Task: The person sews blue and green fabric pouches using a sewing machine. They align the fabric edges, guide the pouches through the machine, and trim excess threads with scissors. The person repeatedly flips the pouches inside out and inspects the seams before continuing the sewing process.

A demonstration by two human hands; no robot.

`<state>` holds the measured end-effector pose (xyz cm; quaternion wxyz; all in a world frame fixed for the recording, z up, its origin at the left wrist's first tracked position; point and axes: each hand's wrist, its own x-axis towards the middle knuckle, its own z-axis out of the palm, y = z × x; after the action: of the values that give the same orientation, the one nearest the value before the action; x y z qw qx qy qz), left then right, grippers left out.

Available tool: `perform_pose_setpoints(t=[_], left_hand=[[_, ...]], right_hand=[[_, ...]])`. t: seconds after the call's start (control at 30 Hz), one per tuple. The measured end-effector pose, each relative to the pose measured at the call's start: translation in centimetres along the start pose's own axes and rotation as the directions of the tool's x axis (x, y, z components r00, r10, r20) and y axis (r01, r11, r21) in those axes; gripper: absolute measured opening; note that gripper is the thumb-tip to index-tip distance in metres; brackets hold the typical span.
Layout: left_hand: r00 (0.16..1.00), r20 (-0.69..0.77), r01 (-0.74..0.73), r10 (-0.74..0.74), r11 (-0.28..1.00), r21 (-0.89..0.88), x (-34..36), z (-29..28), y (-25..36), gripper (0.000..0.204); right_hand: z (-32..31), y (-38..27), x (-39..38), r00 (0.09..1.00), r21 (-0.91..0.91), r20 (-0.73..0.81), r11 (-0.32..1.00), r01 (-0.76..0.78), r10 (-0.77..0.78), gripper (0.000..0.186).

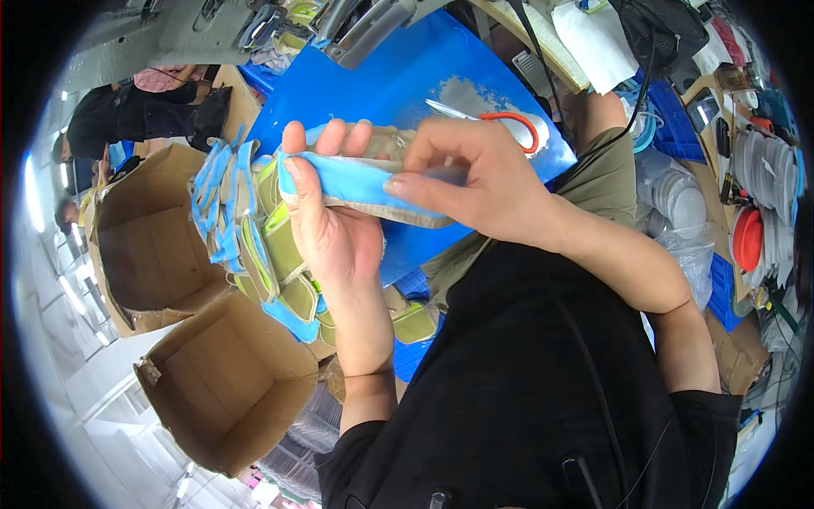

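Note:
A sewn fabric piece (pixel 352 178), bright blue on the face toward me with a beige lower edge, is stretched between my two hands above the blue tabletop (pixel 381 85). My left hand (pixel 343 233) grips its left end, thumb in front and fingers behind. At its right part, my right hand (pixel 496 182) is closed on the cloth with thumb and bent fingers, hiding that end. Scissors (pixel 530 127) with orange-red handles lie on the tabletop beyond my right hand. Left of my left hand hangs a heap of similar blue, beige and lime-green sewn pieces (pixel 284 250).
Two cardboard boxes stand open at the left, a far one (pixel 153 237) and a nearer one (pixel 229 382). A sewing machine (pixel 369 38) is at the table's far side. White paper (pixel 593 47) and stacked discs (pixel 759 170) are at right. Another person (pixel 127 119) is at upper left.

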<state>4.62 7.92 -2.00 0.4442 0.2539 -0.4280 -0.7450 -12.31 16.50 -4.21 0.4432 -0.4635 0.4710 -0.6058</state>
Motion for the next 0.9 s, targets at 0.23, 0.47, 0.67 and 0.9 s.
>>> perform_pose_setpoints(t=[0.23,0.47,0.67,0.9], left_hand=[[0.996,0.084,0.019,-0.009,0.992,-0.122,-0.2,-0.1,0.2,0.042],[0.999,0.053,0.005,0.002,0.992,-0.125,-0.2,0.0,0.8,0.043],[0.996,-0.066,-0.062,0.063,0.998,0.02,-0.8,1.5,0.3,0.059],[0.994,-0.109,0.01,-0.017,0.998,-0.065,-2.2,0.9,-1.1,0.076]], right_hand=[[0.3,0.5,0.4,0.998,0.022,-0.054,0.999,-0.044,0.045,0.023],[0.4,0.0,0.8,0.995,0.096,0.034,0.991,-0.093,0.09,0.018],[0.1,-1.3,1.0,0.996,-0.109,0.091,0.994,0.031,-0.021,0.013],[-0.2,-2.9,1.7,0.99,-0.269,0.143,0.962,0.052,-0.013,0.013]])
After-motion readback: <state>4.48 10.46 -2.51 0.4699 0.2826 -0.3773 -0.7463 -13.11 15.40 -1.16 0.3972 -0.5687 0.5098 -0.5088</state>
